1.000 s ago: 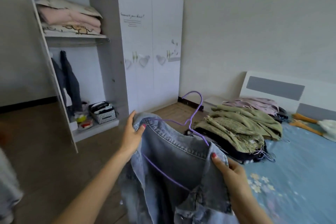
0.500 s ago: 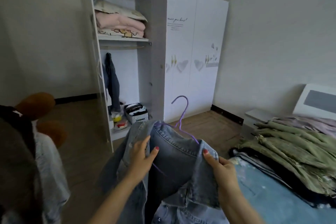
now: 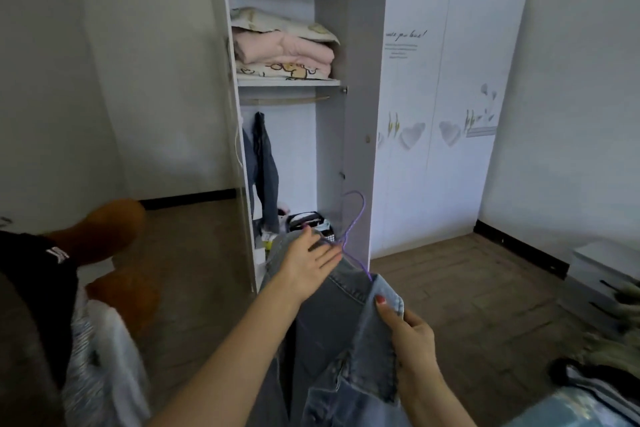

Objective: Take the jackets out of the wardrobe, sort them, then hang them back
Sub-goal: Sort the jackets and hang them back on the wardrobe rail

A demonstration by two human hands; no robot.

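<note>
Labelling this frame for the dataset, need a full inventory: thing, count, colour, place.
denim jacket: 1, blue-grey, foreground centre, held in both hands
hanger: 1, purple wire, inside the jacket, hook up
wardrobe: 1, white, straight ahead, left bay open, two doors right shut
folded bedding: 1 stack, cream, pink, printed, on the upper shelf
rail: 1, under that shelf
hanging garments: about 2, dark blue, left end of the bay
basket: 1, dark and white, wardrobe floor
plush toy: 1, brown, left edge, blurred
clothes pile: 1, olive and dark, right edge
left hand: fingers extended over the collar
right hand: grips the jacket front
</note>
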